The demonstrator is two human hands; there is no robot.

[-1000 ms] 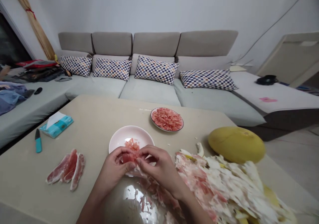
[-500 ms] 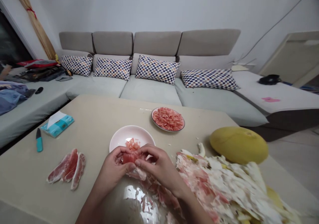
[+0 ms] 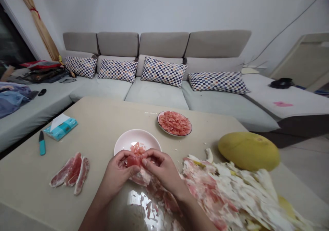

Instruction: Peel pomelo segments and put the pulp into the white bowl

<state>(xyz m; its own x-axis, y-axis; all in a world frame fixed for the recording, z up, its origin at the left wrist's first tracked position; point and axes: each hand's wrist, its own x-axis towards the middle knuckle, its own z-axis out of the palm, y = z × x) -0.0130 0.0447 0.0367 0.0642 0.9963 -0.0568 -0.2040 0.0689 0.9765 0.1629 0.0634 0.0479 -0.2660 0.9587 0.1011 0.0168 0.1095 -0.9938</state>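
Observation:
Between my two hands, over the near rim of a pinkish-white bowl (image 3: 123,140), is a piece of red pomelo flesh (image 3: 133,161). My left hand (image 3: 116,172) pinches it from the left with thumb and fingers. From the other side my right hand (image 3: 164,171) grips it, thumb and fingertips closed. Small loose bits of pomelo pulp (image 3: 138,148) lie in the bowl just beyond my fingertips. Pale membrane scraps (image 3: 142,178) show below my hands. Several unpeeled pomelo segments (image 3: 74,172) rest on the table to the left.
Farther back stands a dark-rimmed plate heaped with pomelo pulp (image 3: 174,122). A large pile of peel and membrane (image 3: 226,193) covers the right side, beside a whole yellow pomelo (image 3: 248,151). At left lie a teal-handled knife (image 3: 42,147) and a tissue pack (image 3: 60,128).
Both hands stay over the bowl's near edge, gripping the pomelo flesh. My right thumb has shifted slightly upward along it. The whole view has moved a little.

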